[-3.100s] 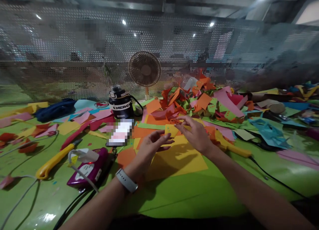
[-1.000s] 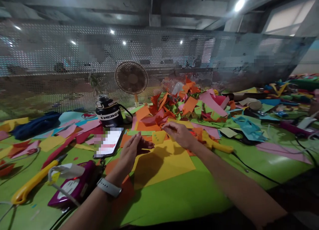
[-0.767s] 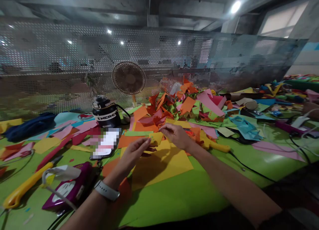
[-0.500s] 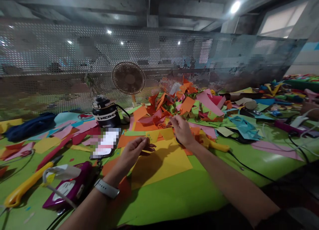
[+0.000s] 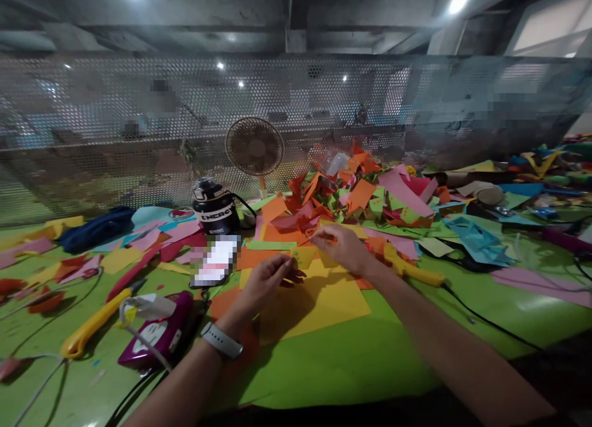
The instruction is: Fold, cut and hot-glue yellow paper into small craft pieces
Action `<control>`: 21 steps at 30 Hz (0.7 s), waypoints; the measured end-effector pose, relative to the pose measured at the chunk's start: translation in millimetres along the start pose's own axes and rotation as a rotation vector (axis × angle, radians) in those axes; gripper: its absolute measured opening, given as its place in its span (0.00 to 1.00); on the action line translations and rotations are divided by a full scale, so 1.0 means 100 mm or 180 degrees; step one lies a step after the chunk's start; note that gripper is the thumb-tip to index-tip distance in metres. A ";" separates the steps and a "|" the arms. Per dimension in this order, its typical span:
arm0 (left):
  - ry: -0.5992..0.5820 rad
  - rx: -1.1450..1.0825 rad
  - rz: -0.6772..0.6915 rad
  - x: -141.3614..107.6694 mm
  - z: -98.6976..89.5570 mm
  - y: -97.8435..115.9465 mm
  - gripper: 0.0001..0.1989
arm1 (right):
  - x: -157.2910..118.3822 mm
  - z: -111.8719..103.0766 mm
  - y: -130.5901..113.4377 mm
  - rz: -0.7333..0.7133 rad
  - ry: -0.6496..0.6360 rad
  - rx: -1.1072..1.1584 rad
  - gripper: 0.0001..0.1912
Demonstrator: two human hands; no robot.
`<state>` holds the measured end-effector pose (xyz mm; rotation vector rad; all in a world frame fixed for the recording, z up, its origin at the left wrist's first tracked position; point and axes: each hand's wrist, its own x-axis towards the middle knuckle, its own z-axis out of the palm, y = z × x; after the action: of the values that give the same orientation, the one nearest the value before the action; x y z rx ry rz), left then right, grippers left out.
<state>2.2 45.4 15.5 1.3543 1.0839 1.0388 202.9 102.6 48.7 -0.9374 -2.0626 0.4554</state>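
My left hand (image 5: 271, 282), with a pale watch on its wrist, is held above a flat yellow sheet (image 5: 324, 310). Its thumb and index finger are pinched together beside a small yellow piece (image 5: 303, 254), and I cannot make out what is between them. Facing it, my right hand (image 5: 341, 248) is also pinched, over the far edge of the sheet near orange scraps. Whatever its fingertips hold is too small to name. A yellow-handled glue gun (image 5: 419, 274) lies just right of that hand, its cord running off to the right.
Behind the hands rises a heap of coloured scraps (image 5: 356, 195). A black bottle (image 5: 213, 208), a phone (image 5: 217, 260) and a fan (image 5: 254, 146) stand or lie to the left and back. Nearer are a purple power box (image 5: 160, 334) and a yellow-handled tool (image 5: 95, 328).
The view has swung a little left, so everything appears farther right. My right hand has lowered slightly and turned flatter, its fingers pointing left toward my left hand, which keeps its pinch.
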 end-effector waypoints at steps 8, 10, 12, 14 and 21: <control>0.0236 0.0209 0.0108 -0.05 0.01 0.06 0.20 | -0.07 0.11 -0.05 0.0009 -0.0651 -0.0076 0.17; 0.0328 0.0377 0.0260 -0.03 0.01 0.03 0.20 | -0.08 0.14 -0.06 0.0046 -0.0747 -0.0074 0.15; 0.0384 0.0718 0.0452 0.00 0.00 -0.01 0.19 | -0.10 0.18 -0.07 0.0057 -0.0818 -0.0144 0.13; 0.0486 0.1186 0.0641 0.03 -0.01 -0.06 0.18 | -0.11 0.20 -0.08 0.0054 -0.0859 -0.0232 0.12; 0.0615 0.1667 0.0852 0.02 -0.03 -0.05 0.18 | -0.13 0.23 -0.11 0.0078 -0.0919 -0.0270 0.12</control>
<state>-0.5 47.8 10.7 1.8860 1.4109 1.1424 185.0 86.2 34.8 -0.9951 -2.3480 0.5463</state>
